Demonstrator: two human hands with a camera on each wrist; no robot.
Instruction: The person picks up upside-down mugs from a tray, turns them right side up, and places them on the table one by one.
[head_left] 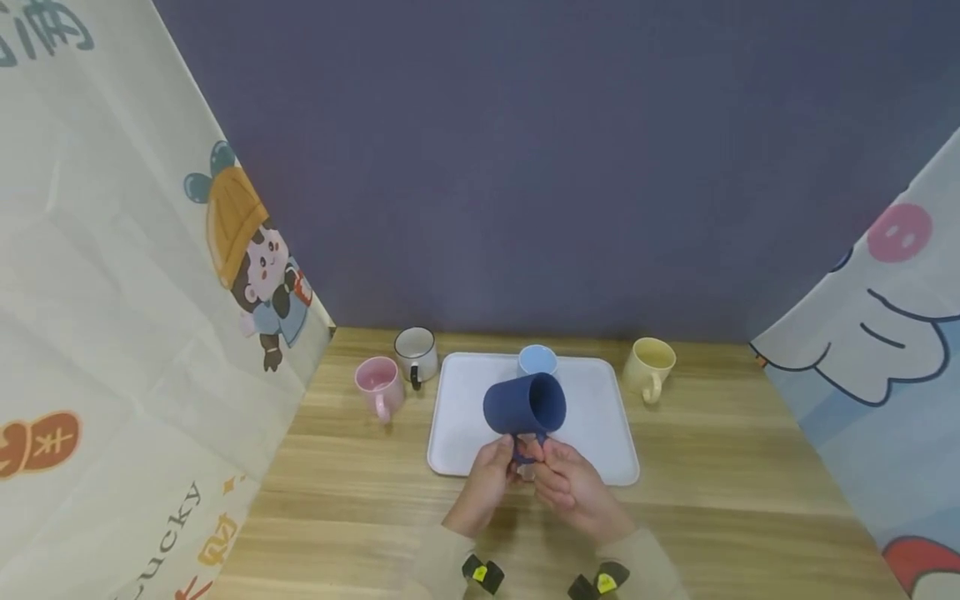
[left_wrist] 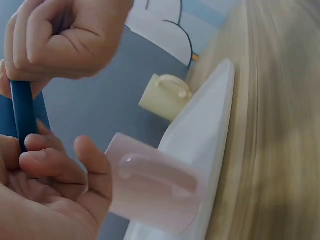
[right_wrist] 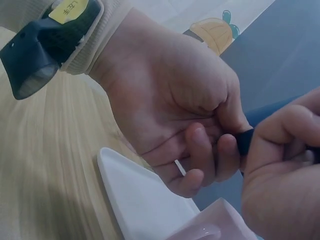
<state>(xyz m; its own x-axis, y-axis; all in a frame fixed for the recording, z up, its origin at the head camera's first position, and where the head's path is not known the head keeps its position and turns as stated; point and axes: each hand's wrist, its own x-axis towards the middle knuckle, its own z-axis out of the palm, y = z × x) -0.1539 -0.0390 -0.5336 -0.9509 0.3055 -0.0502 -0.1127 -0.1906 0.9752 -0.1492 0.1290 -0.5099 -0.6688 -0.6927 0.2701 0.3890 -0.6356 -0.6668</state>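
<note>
A dark blue mug (head_left: 513,406) is held up over the middle of a white tray (head_left: 600,417) on a wood-grained counter (head_left: 330,500). The mug lies on its side in the air, its mouth turned to the person's right and its handle toward the person. Both hands have the handle. The left hand (head_left: 491,473) has a narrow grip, thumb and finger pinching the handle, while its other fingers bend loosely away from it. The right hand (head_left: 576,483) also pinches the handle, its fingers curled in.

The tray lies at the middle of the counter, toward the far edge. At the tray's far edge, behind the blue mug, is a light blue cup (head_left: 537,358), partly hidden. The wrist views show a pale pink mug (left_wrist: 152,200) with a handle standing on the tray; whether it is that same cup, I cannot tell.

Left of the tray, toward the counter's far left corner, stand a white mug (head_left: 429,367) with a dark rim and black handle and, just beside it and nearer the person, a pink mug (head_left: 392,390). Near the counter's far edge, just off the tray's far right corner, stands a yellow mug (head_left: 636,373). A plain slate-blue wall (head_left: 480,167) rises behind.
</note>
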